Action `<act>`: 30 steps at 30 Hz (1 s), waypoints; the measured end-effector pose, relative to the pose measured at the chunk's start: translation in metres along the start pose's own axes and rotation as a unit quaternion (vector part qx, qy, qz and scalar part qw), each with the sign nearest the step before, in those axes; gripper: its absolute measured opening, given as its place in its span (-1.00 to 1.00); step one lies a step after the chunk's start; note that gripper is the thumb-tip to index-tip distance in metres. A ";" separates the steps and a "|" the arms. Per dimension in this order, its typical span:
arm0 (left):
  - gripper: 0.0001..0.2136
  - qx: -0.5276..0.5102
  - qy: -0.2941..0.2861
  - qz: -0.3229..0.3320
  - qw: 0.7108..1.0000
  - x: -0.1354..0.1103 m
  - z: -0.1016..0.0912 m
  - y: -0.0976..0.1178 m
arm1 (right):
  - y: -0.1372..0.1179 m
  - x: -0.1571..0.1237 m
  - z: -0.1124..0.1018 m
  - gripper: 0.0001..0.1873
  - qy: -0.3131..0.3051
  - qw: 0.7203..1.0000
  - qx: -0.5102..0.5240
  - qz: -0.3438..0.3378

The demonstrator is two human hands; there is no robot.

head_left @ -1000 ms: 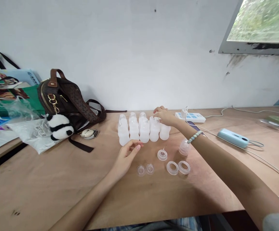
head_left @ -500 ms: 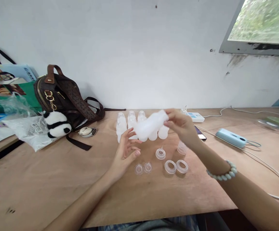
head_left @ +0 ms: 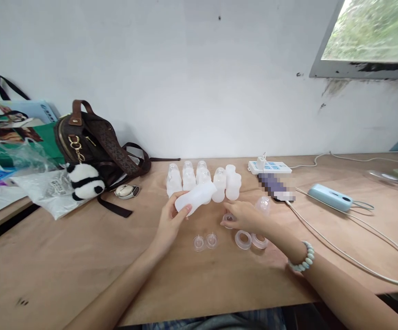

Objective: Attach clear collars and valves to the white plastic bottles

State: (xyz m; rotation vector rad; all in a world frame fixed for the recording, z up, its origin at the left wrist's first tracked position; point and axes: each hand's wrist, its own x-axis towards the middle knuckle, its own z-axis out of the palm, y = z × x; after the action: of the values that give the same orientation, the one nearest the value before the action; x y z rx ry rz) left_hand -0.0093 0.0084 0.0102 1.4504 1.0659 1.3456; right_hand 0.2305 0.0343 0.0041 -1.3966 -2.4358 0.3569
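My left hand (head_left: 171, 220) is closed around one end of a frosted white baby bottle (head_left: 196, 200), which lies tilted in the air above the table. To its right, my right hand (head_left: 247, 216) reaches down with its fingers on a collar ring with a nipple in it (head_left: 228, 221); the fingers partly cover it. Two clear nipples (head_left: 211, 240) lie nearer to me. Beside them are a loose collar ring (head_left: 243, 240) and another ring (head_left: 259, 241), partly under my right wrist. A clear domed cap (head_left: 263, 206) stands behind that wrist.
Several capped bottles (head_left: 174, 181) stand in rows at the back, with uncapped bottles (head_left: 232, 185) at their right. A phone (head_left: 275, 187), power strip (head_left: 270, 167), blue power bank (head_left: 329, 197) and white cable (head_left: 325, 251) lie right. A backpack (head_left: 95, 142) with a panda toy (head_left: 87, 182) stands left.
The bottle has passed from my right hand to my left and moved lower and to the left. My right hand has come down to the ring with the nipple.
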 end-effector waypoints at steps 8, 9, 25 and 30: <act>-0.68 -0.027 0.006 -0.029 0.999 -0.001 0.000 0.004 | -0.004 -0.003 -0.015 -0.81 0.122 0.980 0.148 -0.053; -0.69 -0.030 0.006 -0.031 0.999 0.000 0.000 0.004 | -0.005 -0.003 -0.017 -0.79 0.156 0.967 0.192 -0.068; -0.65 -0.082 -0.059 -0.137 0.985 -0.001 0.001 -0.002 | -0.019 -0.009 -0.013 -0.72 0.198 0.923 0.275 -0.180; -0.69 -0.049 -0.058 -0.102 0.992 -0.001 0.001 0.001 | -0.016 -0.008 -0.003 -0.68 0.197 0.919 0.334 -0.078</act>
State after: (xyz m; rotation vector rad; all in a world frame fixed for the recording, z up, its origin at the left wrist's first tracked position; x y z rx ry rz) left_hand -0.0084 0.0074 0.0107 1.2945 1.0273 1.1397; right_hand 0.2227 0.0194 0.0121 -0.8637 -1.8200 0.7079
